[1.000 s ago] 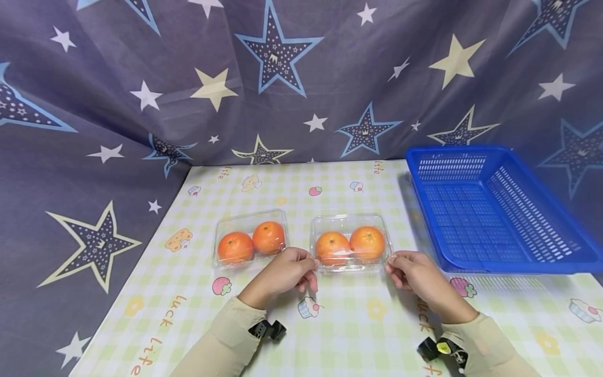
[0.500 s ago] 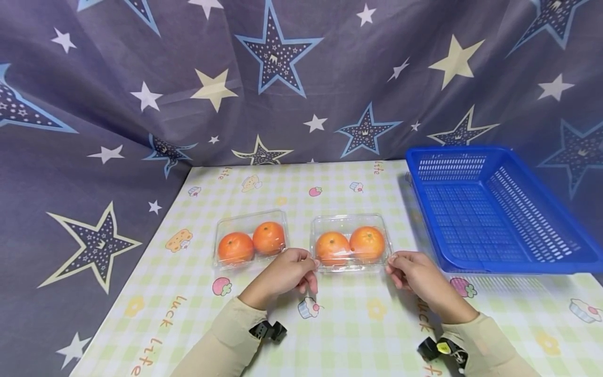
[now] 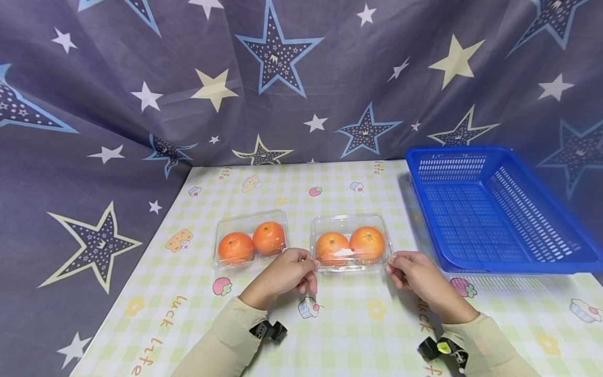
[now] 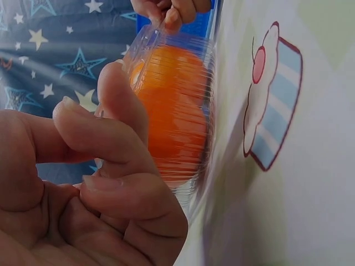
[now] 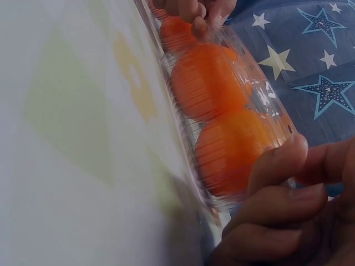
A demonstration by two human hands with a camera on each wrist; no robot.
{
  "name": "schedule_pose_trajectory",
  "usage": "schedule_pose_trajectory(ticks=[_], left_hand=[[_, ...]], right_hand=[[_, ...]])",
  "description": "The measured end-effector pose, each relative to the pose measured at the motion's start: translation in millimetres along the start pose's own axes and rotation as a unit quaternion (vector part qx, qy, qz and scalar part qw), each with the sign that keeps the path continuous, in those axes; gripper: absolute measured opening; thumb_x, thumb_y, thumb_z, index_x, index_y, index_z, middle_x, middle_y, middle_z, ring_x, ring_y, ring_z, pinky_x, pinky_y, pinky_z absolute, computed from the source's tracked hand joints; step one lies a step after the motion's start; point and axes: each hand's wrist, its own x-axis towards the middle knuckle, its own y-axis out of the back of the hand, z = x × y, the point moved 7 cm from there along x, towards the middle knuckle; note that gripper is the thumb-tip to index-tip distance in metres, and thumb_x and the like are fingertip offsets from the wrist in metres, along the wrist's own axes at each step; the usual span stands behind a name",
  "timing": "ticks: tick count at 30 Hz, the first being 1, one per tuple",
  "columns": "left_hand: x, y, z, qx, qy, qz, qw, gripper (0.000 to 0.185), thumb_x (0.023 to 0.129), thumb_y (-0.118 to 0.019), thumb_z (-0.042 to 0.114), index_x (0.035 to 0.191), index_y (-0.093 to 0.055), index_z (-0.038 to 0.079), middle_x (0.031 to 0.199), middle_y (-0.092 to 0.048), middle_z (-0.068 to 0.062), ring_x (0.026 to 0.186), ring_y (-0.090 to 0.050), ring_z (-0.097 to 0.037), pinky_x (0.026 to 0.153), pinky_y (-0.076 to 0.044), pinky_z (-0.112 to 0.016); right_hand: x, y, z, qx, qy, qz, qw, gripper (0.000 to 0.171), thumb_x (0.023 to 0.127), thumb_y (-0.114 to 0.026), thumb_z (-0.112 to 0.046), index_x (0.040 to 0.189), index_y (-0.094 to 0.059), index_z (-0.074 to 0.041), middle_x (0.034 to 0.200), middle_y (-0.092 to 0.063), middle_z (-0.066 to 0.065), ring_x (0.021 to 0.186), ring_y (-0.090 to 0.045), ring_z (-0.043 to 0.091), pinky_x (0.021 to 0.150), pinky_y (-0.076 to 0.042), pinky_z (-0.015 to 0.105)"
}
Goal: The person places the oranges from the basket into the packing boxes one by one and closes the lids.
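Head view shows the left hand (image 3: pixel 287 272) and right hand (image 3: pixel 411 272) pinching the near corners of the right-hand fruit box (image 3: pixel 349 242) mid-table; even grips should keep it level.

Your left hand (image 4: pixel 83 188) pinches the clear box (image 4: pixel 186 111) w/ an orange (image 4: pixel 172 111) inside; right-hand fingertips (image 4: pixel 172 11) grip its far end. Cupcake print (image 4: pixel 272 100) on the tablecloth (image 4: pixel 310 210).

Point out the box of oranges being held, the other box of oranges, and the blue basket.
Held box (image 3: pixel 349 222): head view, clear lid above the oranges.
Other box (image 3: pixel 250 219): head view, clear lid near its back edge.
Blue basket (image 3: pixel 513 267): head view, near rim.
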Motion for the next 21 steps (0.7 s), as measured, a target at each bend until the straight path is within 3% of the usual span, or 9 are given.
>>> schedule_pose_trajectory(ticks=[7, 14, 21], left_hand=[[-0.1, -0.2, 0.1, -0.002, 0.002, 0.008, 1.0000, 0.025, 0.102, -0.053, 0.017, 0.083, -0.060, 0.002, 0.060, -0.067, -0.005, 0.047, -0.048, -0.010, 0.050, -0.040, -0.023], [-0.4, -0.5, 1.3, -0.005, 0.000, 0.008, 1.0000, 0.025, 0.101, -0.052, 0.014, 0.088, -0.060, -0.005, 0.060, -0.066, -0.006, 0.047, -0.048, -0.010, 0.049, -0.040, -0.023], [-1.7, 0.3, 1.9, 0.013, -0.005, 0.010, 0.9999, 0.024, 0.101, -0.052, 0.015, 0.086, -0.061, -0.001, 0.060, -0.066, -0.006, 0.048, -0.050, -0.011, 0.051, -0.042, -0.024]], right_hand=[[0.8, 1.1, 0.6, 0.000, 0.000, -0.002, 1.000, 0.031, 0.106, -0.047, -0.017, 0.090, -0.062, 0.005, 0.061, -0.053, 0.005, 0.053, -0.041, 0.013, 0.046, -0.033, 0.027], [0.9, 0.7, 1.3, 0.002, -0.004, -0.004, 1.000, 0.031, 0.106, -0.046, -0.017, 0.090, -0.061, 0.006, 0.061, -0.053, 0.005, 0.053, -0.041, 0.012, 0.046, -0.033, 0.026], [0.8, 0.1, 1.3, -0.009, -0.007, 0.003, 1.000, 0.031, 0.106, -0.046, -0.017, 0.089, -0.062, 0.004, 0.062, -0.054, 0.004, 0.053, -0.042, 0.012, 0.047, -0.034, 0.026]])
